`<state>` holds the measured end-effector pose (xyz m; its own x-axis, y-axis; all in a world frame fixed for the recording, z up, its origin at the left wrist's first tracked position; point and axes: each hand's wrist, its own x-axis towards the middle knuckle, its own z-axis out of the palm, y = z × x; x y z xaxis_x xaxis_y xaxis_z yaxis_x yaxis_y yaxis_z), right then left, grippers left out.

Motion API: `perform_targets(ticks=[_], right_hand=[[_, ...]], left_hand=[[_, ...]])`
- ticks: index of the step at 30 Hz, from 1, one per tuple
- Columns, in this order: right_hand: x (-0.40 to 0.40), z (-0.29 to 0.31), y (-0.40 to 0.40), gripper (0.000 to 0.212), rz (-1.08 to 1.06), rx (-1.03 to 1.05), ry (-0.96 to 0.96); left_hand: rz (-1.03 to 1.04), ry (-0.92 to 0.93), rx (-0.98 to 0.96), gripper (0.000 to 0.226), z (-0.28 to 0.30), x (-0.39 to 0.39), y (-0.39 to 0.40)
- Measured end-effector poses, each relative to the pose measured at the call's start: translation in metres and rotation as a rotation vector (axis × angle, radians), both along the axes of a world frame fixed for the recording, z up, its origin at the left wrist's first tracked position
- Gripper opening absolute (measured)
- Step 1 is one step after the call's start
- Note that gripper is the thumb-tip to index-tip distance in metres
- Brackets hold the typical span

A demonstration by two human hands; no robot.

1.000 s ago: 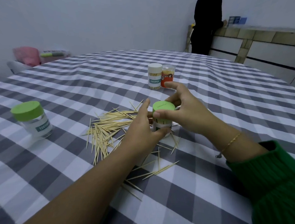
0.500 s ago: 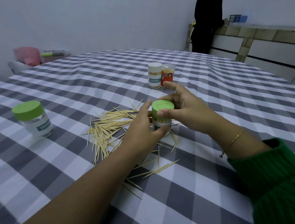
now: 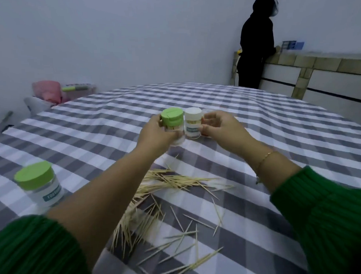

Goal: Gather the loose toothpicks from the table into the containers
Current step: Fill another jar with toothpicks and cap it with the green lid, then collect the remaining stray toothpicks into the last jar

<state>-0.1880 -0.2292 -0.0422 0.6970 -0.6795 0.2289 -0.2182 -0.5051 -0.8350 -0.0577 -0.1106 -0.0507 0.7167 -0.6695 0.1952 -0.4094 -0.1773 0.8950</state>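
My left hand (image 3: 154,136) grips a clear toothpick container with a green lid (image 3: 172,120), held upright right beside a white-lidded container (image 3: 193,124) at the middle of the checked table (image 3: 278,120). My right hand (image 3: 220,129) curls its fingers and thumb round an orange container (image 3: 204,120), which is mostly hidden behind the white one. Loose toothpicks (image 3: 157,187) lie scattered in a heap on the cloth below my forearms. A second green-lidded container (image 3: 39,184) stands at the left.
A person in black (image 3: 254,50) stands at a tiled counter (image 3: 317,66) at the back right. Pink items and a bag (image 3: 49,93) sit beyond the table's far left edge. A wall closes off the back.
My left hand carried the green-lidded container away from the toothpick heap to the far containers. My right hand left its lid and moved onto the orange container. The camera tilted up.
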Motion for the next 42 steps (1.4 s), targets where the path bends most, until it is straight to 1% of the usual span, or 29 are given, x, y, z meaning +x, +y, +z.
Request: perform_targets(ticks=[2,3,5,10,14,17,21,25,29,34,36,37,39,40,42], right_hand=[[0.009,-0.011,-0.008,0.031,-0.025,-0.052,0.119],[0.012,-0.016,-0.010,0.030,-0.016,-0.076,0.186],[0.018,-0.027,-0.013,0.029,0.019,-0.081,0.259],[0.032,-0.041,-0.022,0.032,0.044,-0.108,0.313],[0.040,-0.048,-0.025,0.039,0.022,-0.214,0.390],[0.040,-0.048,-0.017,0.043,0.002,-0.298,0.480],[0.035,-0.039,-0.001,0.044,0.013,-0.383,0.546],[0.031,-0.023,0.026,0.045,0.060,-0.419,0.580],[0.033,-0.003,0.064,0.047,0.139,-0.458,0.543],[0.049,0.013,0.127,0.048,0.298,-0.525,0.453],[0.058,0.012,0.152,0.050,0.347,-0.512,0.421],[0.062,0.010,0.164,0.052,0.375,-0.497,0.405],[0.069,0.004,0.186,0.055,0.421,-0.461,0.365],[0.072,0.002,0.195,0.057,0.434,-0.442,0.349],[0.078,-0.003,0.209,0.060,0.453,-0.415,0.338]], left_hand=[[0.024,0.010,0.045,0.059,0.002,0.016,-0.013],[0.034,0.013,0.065,0.058,0.002,0.022,-0.019],[0.055,0.007,0.093,0.057,0.001,0.031,-0.030],[0.009,0.001,0.129,0.057,-0.006,0.042,-0.056],[-0.015,-0.003,0.139,0.058,-0.017,0.043,-0.064],[-0.030,-0.021,0.156,0.065,-0.020,0.043,-0.061],[-0.005,-0.079,0.215,0.085,-0.021,0.039,-0.043],[-0.003,-0.169,0.220,0.084,-0.016,0.027,-0.007],[0.014,-0.307,0.206,0.077,-0.008,0.010,0.043],[0.192,-0.606,0.150,0.069,-0.010,0.005,0.121],[0.321,-0.739,0.094,0.068,-0.019,0.007,0.150],[0.407,-0.768,0.063,0.071,-0.026,0.008,0.162],[0.581,-0.722,0.004,0.081,-0.037,0.015,0.183],[0.650,-0.637,-0.013,0.088,-0.042,0.020,0.192],[0.696,-0.344,-0.017,0.103,-0.043,0.030,0.204]])
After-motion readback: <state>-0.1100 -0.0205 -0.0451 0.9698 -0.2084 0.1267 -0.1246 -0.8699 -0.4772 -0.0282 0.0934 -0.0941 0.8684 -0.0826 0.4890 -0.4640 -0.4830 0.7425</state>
